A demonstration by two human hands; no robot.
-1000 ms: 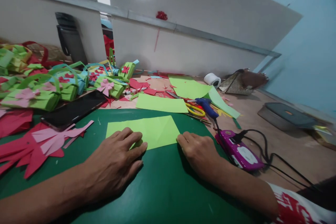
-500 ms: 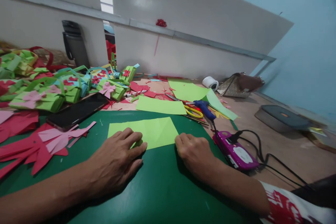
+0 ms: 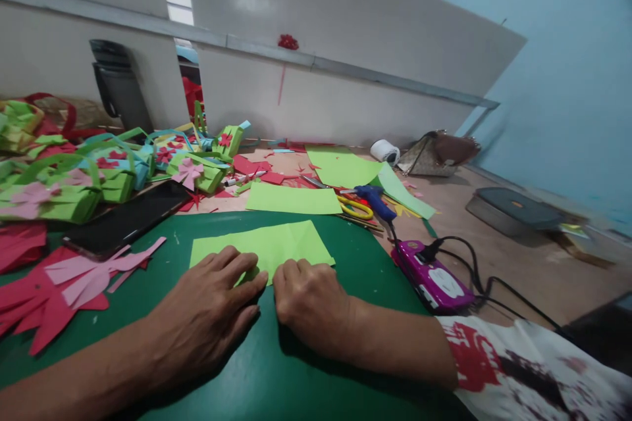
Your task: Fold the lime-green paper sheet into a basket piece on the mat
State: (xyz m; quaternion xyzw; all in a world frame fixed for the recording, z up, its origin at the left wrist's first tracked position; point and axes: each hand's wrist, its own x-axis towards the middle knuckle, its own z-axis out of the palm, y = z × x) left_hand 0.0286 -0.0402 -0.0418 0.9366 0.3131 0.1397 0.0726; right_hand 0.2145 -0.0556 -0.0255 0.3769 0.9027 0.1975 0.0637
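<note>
A light green paper sheet (image 3: 291, 241) lies on a green mat (image 3: 237, 381) in front of me. My left hand (image 3: 217, 293) presses its curved fingers onto the left part of the sheet, the thumb near the front edge. Beside it my right hand (image 3: 306, 296) is closed, its knuckles up and its fingers on the front edge of the sheet. The fingertips of the right hand are hidden. A faint crease runs near the sheet's right end. Just beyond lies a second green paper strip (image 3: 293, 199).
Several paper bags (image 3: 59, 197) and a black phone (image 3: 131, 218) lie left, with pink and red cutouts (image 3: 93, 273). A blue glue gun (image 3: 375, 200), yellow-handled scissors (image 3: 355, 209) and a purple power strip (image 3: 434, 279) lie right. A bottle (image 3: 121, 85) stands at the back.
My right hand has slid left along the sheet's front edge, from its right corner to close beside my left hand. The left hand stays on the sheet. The view has shifted slightly.
</note>
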